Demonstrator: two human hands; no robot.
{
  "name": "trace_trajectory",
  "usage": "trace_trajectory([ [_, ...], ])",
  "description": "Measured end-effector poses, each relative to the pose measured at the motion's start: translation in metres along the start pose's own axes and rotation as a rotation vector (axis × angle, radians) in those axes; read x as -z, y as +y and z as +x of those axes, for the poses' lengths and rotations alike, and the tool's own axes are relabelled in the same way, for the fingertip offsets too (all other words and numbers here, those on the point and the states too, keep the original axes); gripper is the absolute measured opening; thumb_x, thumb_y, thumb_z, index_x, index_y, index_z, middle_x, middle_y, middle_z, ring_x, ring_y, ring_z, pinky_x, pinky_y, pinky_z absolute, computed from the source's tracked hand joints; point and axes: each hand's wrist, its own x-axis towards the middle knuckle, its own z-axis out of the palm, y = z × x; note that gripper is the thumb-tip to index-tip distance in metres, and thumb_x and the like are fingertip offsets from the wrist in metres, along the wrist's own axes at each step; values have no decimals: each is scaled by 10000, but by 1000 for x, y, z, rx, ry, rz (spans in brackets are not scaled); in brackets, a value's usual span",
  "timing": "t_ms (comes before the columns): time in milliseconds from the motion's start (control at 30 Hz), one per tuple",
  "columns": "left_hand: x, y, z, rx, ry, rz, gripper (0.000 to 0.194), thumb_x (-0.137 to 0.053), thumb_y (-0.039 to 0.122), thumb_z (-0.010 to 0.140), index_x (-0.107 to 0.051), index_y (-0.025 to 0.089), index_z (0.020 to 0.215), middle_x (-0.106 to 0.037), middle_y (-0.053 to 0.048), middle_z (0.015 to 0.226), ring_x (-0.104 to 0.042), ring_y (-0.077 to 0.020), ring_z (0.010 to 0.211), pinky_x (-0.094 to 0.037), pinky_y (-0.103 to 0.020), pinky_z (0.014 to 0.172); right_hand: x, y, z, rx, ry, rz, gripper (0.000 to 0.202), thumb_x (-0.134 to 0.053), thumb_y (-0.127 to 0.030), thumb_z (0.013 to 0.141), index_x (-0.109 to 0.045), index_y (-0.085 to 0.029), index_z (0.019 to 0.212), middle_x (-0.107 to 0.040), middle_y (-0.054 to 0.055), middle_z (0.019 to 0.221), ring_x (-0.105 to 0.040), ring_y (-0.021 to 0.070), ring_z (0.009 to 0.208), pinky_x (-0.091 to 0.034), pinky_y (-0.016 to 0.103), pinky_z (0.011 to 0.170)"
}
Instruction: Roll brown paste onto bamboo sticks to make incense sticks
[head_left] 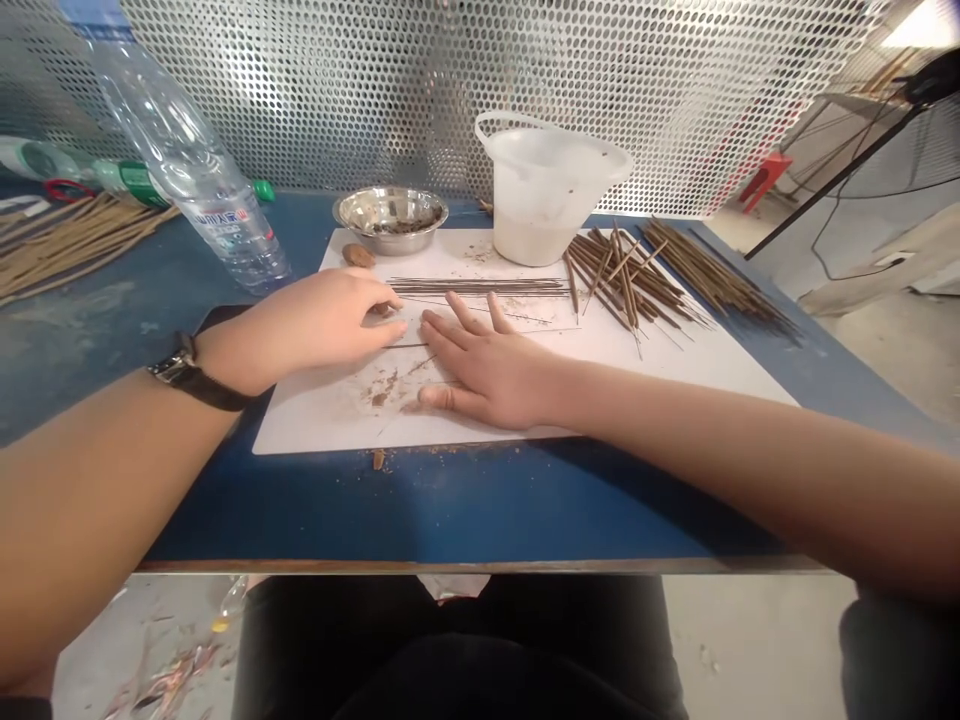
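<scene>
On a white board [300,420] my right hand [487,370] lies flat with its fingers spread, over brown crumbs and thin dark sticks. My left hand [337,315], with a dark strap on its wrist, is just left of it. Its thumb and fingers are apart, near the left end of a single thin stick [409,346]; whether it touches the stick is unclear. Behind the hands a row of thin dark sticks [480,287] lies sideways. A brown lump [358,255] sits behind my left hand. Brown coated sticks [626,275] lie in a crossed pile to the right.
Behind the board stand a metal bowl [391,240] and a white bucket [536,200]. A large water bottle [195,170] is at the left, beside long tan sticks [75,240]. More brown sticks [720,275] lie at the right. A perforated metal sheet [337,90] rises behind.
</scene>
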Motion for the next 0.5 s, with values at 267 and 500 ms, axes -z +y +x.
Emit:
trace_trajectory([
  [267,0,3,0,76,1,-5,641,-544,668,967,-748,298,1450,-818,-109,1287,-751,-369,1128,-579,-457,938,-4,-25,-35,-17,-13,57,1083,-227,-865,1061,-309,-57,1777,-187,237,1863,6,511,1732,64,811,1327],
  [500,-1,-1,-1,53,-14,0,740,-520,693,980,-659,241,1548,-787,-147,1383,-742,-382,1202,-567,-452,956,3,-8,-15,-36,-23,-10,1134,-172,-862,1062,-266,22,1766,-168,274,1852,43,509,1730,88,829,1309],
])
